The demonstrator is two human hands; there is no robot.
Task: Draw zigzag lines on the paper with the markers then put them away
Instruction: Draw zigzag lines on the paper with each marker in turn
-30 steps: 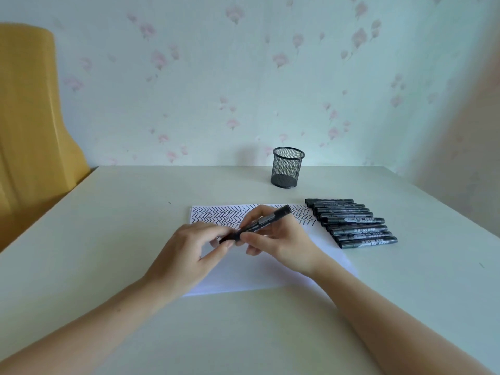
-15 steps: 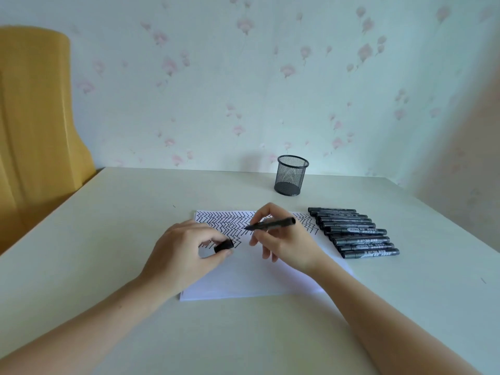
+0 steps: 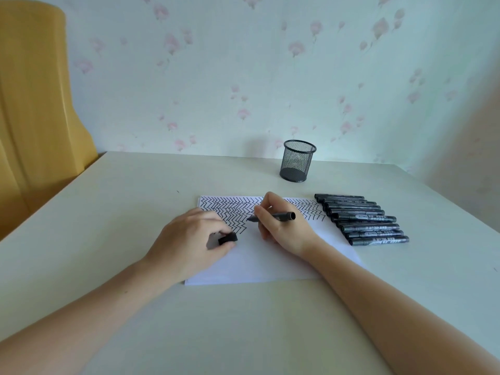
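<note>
A white sheet of paper lies on the table, its far half covered with black zigzag lines. My right hand grips an uncapped black marker, tip pointing left just above the paper beside the drawn lines. My left hand rests on the paper's left part and pinches the marker's black cap. Several capped black markers lie in a row to the right of the paper.
A black mesh pen cup stands behind the paper near the wall. The pale table stretches to the left, with a yellow chair back beyond its left corner.
The cap came off the marker: my left hand drew it away to the left, and my right hand turned the marker so its tip points at the paper.
</note>
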